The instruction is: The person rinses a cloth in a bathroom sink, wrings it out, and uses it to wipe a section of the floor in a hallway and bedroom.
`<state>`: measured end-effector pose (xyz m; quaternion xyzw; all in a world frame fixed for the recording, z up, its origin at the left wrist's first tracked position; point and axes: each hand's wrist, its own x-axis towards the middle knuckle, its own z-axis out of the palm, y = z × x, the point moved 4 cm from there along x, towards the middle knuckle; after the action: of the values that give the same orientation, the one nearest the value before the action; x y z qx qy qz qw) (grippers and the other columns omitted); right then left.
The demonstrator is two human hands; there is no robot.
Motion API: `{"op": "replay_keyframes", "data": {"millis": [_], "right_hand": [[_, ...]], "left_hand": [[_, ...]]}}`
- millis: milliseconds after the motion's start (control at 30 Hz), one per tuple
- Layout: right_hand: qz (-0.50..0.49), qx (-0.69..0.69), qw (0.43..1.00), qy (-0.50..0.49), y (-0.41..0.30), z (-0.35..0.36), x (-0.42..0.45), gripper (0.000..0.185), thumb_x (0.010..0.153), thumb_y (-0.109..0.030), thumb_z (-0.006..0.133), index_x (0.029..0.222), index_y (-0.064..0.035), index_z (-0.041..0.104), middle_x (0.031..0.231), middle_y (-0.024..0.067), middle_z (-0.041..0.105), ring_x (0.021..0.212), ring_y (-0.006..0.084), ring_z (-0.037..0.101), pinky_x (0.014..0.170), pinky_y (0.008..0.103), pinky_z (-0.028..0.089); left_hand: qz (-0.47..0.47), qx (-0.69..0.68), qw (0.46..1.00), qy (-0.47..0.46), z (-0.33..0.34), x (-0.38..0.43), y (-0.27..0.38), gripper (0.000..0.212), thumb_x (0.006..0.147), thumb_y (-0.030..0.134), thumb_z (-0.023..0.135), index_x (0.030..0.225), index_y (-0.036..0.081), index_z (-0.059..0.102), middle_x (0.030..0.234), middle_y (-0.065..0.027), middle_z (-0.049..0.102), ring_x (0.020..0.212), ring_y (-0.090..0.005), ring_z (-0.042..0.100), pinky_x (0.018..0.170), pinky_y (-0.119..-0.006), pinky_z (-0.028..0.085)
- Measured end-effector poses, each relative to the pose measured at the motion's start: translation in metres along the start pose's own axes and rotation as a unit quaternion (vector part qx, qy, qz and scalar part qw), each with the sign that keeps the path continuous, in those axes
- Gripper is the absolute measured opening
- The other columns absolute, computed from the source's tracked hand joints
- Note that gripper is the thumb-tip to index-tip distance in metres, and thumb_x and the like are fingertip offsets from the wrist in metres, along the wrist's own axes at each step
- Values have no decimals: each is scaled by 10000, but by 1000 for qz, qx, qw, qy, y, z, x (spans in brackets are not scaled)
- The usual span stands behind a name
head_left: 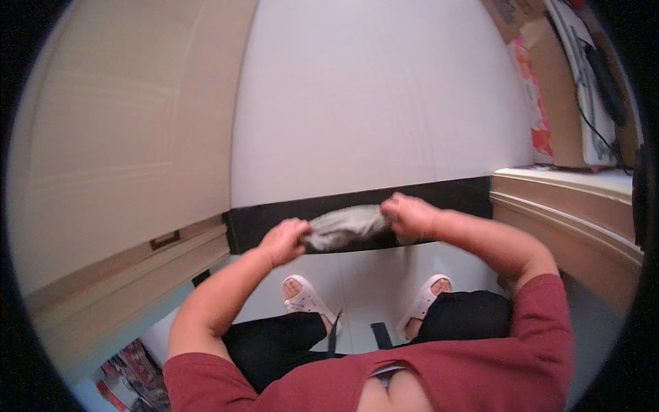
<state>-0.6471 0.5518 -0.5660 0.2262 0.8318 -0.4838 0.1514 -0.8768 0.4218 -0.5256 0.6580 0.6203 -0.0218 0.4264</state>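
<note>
A crumpled grey-white cloth (350, 224) is stretched between my two hands, blurred at its folds. My left hand (284, 241) grips its left end. At the cloth's right end, my right hand (409, 213) is closed around the fabric and sits a little higher. Both hands are above the floor, in front of a dark baseboard strip (453, 198) at the foot of a white wall panel (370, 98). Whether the cloth touches the strip I cannot tell.
To the left stands a beige panel (118, 134) with a small recessed pull (165, 240). A brown ledge (556, 206) on the right bears a cardboard box (558, 103) and a white object with a cord (594, 108). My feet in light sandals (306, 298) stand on pale floor tiles (355, 288).
</note>
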Motion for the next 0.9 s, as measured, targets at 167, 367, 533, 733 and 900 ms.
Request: {"op": "replay_keyframes", "data": {"millis": [167,367,533,733,900], "right_hand": [[-10,-91,992,84,-34,-54,119,265,760,-140,474,1024,-152,503,1049,199,451,935,360,485,796,402,411],[61,-175,981,60,-69,9,186,355,749,-87,479,1099,-142,477,1132,131,411,1080,280,397,858,388,383],[0,-242,967,78,-80,49,140,378,662,-14,472,1012,-156,498,1035,98,444,965,304,440,770,378,418],[-17,-264,957,-123,-21,120,21,246,715,-137,474,959,-162,496,952,117,437,888,323,483,662,410,464],[51,-72,992,-94,-27,95,-19,238,716,-152,479,945,-119,533,970,169,461,884,323,499,758,380,426]], "left_hand": [[-97,-32,981,167,-55,-9,-72,381,625,-5,532,1000,56,500,935,-164,524,866,-301,511,759,-337,427],[-186,-7,951,245,-7,-34,-154,356,612,-52,521,947,69,506,927,-146,512,907,-327,475,803,-368,394],[-159,-50,968,188,66,-50,-129,398,580,-58,510,946,98,500,911,-146,468,859,-336,472,761,-392,404],[76,-32,982,-167,152,-45,-56,179,695,95,481,870,95,519,892,-169,492,872,-331,499,734,-393,420],[88,-80,990,-76,86,-22,-31,261,595,87,575,853,129,565,841,-111,531,850,-287,515,722,-382,435]]}}
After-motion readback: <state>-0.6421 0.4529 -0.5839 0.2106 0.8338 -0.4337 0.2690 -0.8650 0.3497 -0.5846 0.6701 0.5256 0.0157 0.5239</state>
